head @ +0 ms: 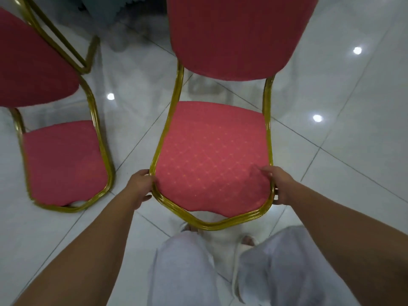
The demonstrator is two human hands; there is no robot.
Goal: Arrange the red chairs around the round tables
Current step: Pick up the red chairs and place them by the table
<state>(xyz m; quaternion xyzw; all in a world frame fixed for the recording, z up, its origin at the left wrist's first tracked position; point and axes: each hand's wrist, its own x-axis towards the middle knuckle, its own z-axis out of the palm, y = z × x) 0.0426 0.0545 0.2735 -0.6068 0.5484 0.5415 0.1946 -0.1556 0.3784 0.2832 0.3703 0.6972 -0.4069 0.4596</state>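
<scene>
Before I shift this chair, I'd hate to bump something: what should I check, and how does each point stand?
1. Left hand grips the chair by its frame: ok.
2. Right hand grips the other side: ok.
3. Second chair on the left stands apart from it: ok.
4. Feet away from the chair's legs: cannot tell; the legs are hidden under the seat.
5. Floor on the right free of things: ok in what shows.
6. Where the chair should go: cannot tell; the top edge is blurred.
</scene>
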